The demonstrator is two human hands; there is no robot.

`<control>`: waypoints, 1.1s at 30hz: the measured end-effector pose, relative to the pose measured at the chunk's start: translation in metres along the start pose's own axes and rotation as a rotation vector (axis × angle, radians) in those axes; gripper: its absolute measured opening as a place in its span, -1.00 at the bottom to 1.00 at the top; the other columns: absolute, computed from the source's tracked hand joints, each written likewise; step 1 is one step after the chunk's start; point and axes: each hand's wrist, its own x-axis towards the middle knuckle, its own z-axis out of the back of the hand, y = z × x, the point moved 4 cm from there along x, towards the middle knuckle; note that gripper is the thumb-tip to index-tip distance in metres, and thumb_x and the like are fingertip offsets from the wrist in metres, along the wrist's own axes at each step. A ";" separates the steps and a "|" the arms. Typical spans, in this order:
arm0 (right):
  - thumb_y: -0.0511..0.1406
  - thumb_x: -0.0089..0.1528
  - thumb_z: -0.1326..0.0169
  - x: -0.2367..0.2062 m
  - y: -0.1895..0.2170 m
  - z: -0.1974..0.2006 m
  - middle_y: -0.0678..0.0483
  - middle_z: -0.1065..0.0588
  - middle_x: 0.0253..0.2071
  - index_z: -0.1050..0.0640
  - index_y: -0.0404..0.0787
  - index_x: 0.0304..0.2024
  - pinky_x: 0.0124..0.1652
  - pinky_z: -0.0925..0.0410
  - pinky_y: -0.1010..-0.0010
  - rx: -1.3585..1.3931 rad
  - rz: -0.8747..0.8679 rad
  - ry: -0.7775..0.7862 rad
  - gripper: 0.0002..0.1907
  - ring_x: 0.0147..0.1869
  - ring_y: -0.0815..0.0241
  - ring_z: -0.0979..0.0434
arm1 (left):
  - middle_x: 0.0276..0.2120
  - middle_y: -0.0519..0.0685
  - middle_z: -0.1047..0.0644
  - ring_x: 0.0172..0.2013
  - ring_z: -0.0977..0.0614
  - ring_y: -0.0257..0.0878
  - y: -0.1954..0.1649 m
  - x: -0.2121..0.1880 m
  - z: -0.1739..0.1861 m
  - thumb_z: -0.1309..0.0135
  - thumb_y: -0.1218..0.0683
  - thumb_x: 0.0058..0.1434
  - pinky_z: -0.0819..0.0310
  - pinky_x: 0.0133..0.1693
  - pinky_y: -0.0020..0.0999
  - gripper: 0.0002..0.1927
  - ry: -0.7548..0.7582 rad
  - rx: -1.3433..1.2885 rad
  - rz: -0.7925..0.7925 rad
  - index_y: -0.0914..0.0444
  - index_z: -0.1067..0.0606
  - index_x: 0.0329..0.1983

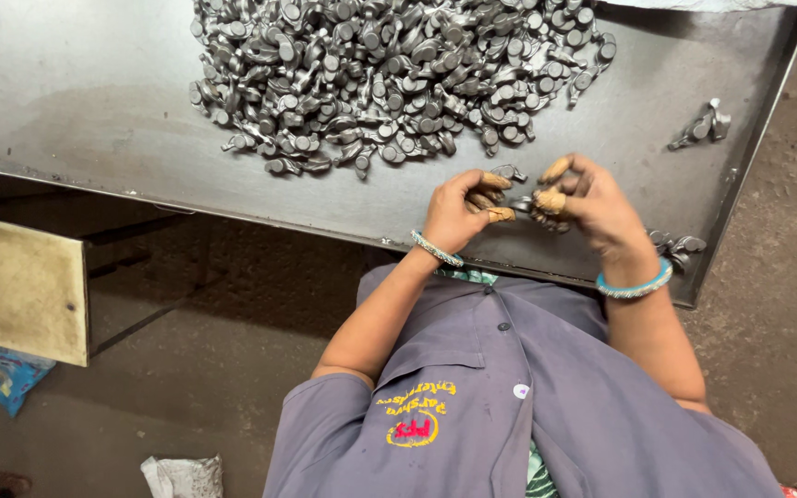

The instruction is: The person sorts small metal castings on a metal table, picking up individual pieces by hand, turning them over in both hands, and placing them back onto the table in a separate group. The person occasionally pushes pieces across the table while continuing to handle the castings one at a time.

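Taped fingertips of the left hand [458, 210] and right hand [592, 207] pinch one small metal part [521, 203] between them over the steel table [94, 101]. Beyond it lies one large heap of forged parts [398, 78]; two strays [701, 124] and [678, 247] sit right. Concrete floor [232, 304] below.
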 end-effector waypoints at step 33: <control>-0.38 0.35 -0.14 0.002 -0.014 -0.019 0.06 -0.56 -0.26 -0.52 -0.28 -0.05 -0.31 -0.45 0.50 0.221 0.103 -0.134 -0.86 -0.29 0.31 -0.56 | -0.25 -0.05 -0.64 -0.28 -0.66 -0.35 0.012 0.001 -0.015 -0.26 0.25 0.24 -0.59 -0.25 -0.43 -0.79 0.002 -0.665 0.068 0.38 -0.55 -0.08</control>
